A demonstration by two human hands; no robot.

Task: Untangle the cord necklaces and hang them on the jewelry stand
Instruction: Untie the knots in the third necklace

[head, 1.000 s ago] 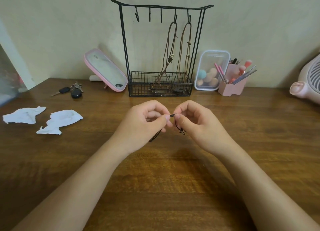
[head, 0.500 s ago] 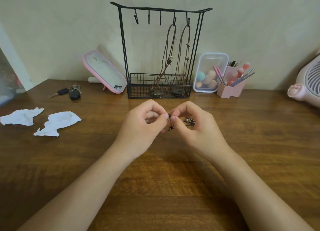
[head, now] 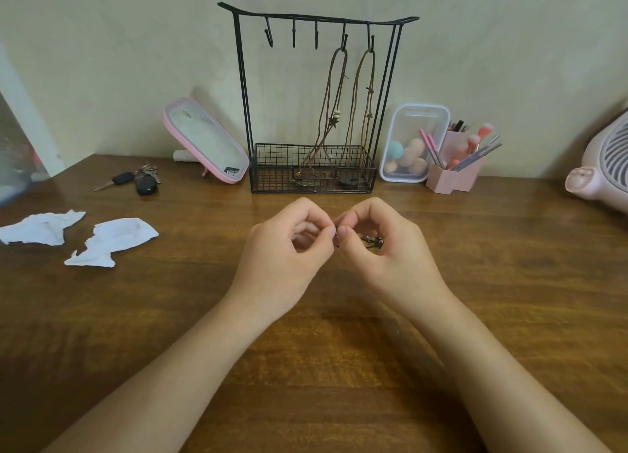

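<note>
Over the middle of the desk (head: 509, 282), the left hand (head: 289, 248) and right hand (head: 384, 252) each pinch a dark cord necklace (head: 337, 238) between thumb and forefinger, its charm (head: 373, 240) tucked in the right hand's curl. The cord looks light, limp and thin. Pulling hard would likely tighten knots, so grip just beside the tangle. The stand (head: 243, 95) is at the back edge.
</note>
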